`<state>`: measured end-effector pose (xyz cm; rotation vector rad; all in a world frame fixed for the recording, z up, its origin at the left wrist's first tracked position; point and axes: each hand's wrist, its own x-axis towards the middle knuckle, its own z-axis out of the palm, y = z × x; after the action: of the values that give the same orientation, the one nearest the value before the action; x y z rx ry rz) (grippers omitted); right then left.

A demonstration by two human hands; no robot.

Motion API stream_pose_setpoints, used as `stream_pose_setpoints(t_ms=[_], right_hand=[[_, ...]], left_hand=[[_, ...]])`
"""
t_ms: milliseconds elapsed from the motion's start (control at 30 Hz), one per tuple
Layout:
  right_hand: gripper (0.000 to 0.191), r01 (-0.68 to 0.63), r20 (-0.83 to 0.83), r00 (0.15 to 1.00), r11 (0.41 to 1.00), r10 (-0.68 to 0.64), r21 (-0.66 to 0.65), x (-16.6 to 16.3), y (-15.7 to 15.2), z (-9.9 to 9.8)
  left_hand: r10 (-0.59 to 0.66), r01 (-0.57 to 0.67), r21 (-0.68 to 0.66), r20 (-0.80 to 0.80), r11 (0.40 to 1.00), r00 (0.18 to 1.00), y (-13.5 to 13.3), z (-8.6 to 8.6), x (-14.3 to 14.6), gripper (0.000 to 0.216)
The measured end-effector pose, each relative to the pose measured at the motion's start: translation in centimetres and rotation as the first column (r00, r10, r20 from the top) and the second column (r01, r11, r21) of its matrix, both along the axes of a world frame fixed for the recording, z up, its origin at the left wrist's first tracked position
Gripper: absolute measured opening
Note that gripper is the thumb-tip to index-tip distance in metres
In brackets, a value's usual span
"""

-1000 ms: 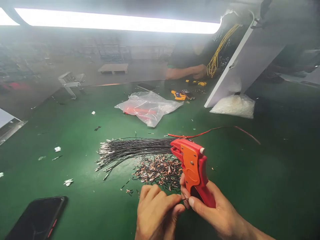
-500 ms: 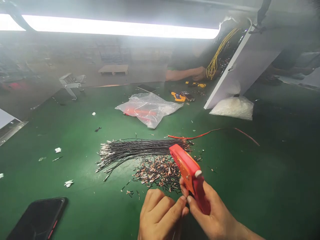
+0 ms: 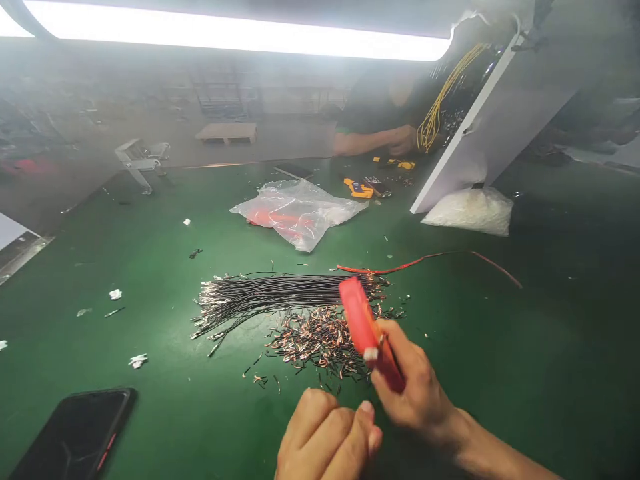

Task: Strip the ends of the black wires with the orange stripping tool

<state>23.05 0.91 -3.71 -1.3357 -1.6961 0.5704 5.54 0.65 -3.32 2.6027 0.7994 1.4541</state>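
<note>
My right hand (image 3: 417,383) is wrapped round a red-and-orange wire stripper (image 3: 360,320), its head pointing up and away over the scrap. Close by at the bottom edge, my left hand (image 3: 327,437) is closed, thumb pressed to the fingers; whatever it pinches is hidden from me. Just beyond the hands lies a loose pile of short black and copper wire offcuts (image 3: 320,340). Behind that pile stretches a bundle of black wires (image 3: 280,290), with pale metallic ends at the left and coppery ends at the right.
A dark phone (image 3: 75,433) lies at the lower left. Farther back are a clear plastic bag (image 3: 300,210) with something red inside, a thin red strip (image 3: 400,267), a white bag (image 3: 470,212) by a leaning panel (image 3: 470,133), and a co-worker's arm (image 3: 365,142) near yellow wires.
My right hand and the wire stripper have moved slightly up and away from my left hand, turning a little. The two hands, touching before, are now apart.
</note>
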Motion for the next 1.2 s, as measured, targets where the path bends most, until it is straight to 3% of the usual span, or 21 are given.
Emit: stream_pose_setpoints(t_ms=[100, 167, 333, 467, 633, 867, 967, 1200], right_hand=[[0.028, 0.161, -0.075, 0.982, 0.979, -0.171, -0.126, 0.9, 0.5, -0.2], [0.028, 0.184, -0.115, 0.973, 0.972, -0.201, -0.143, 1.3, 0.6, 0.0], [0.02, 0.042, -0.317, 0.943, 0.978, -0.106, -0.204, 1.0, 0.4, 0.2], [0.017, -0.125, -0.516, 0.857, 0.972, 0.004, -0.199, 0.8, 0.0, 0.1], [0.02, -0.375, -0.63, 0.765, 0.886, 0.13, -0.272, 1.1, -0.6, 1.3], [0.021, -0.434, -0.723, 0.678, 0.865, 0.129, -0.253, 0.8, -0.8, 1.8], [0.021, -0.452, -0.702, 0.694, 0.856, 0.16, -0.251, 0.9, -0.8, 1.9], [0.029, -0.376, -0.644, 0.76, 0.87, 0.092, -0.319, 0.6, -1.2, 1.4]], left_hand=[[0.008, -0.008, -0.051, 0.01, 0.999, 1.0, -0.2, -0.5, 0.0, 0.01], [0.05, -0.04, -0.141, 0.068, 0.989, 0.996, -0.1, -1.0, 0.0, 0.015], [0.02, 0.025, -0.293, 0.151, 0.956, 0.988, 0.6, -1.4, -0.3, 0.03], [-0.012, 0.058, -0.293, 0.156, 0.954, 0.988, 0.9, -1.1, -0.3, 0.031], [-0.01, 0.055, -0.294, 0.152, 0.954, 0.988, 0.9, -1.0, -0.2, 0.033], [-0.02, 0.081, -0.34, 0.179, 0.937, 0.984, 1.4, -0.6, -0.3, 0.034], [-0.049, 0.112, -0.363, 0.178, 0.925, 0.983, 1.6, -0.8, -0.4, 0.039], [-0.031, 0.082, -0.329, 0.16, 0.941, 0.987, 1.5, -1.2, -0.4, 0.033]])
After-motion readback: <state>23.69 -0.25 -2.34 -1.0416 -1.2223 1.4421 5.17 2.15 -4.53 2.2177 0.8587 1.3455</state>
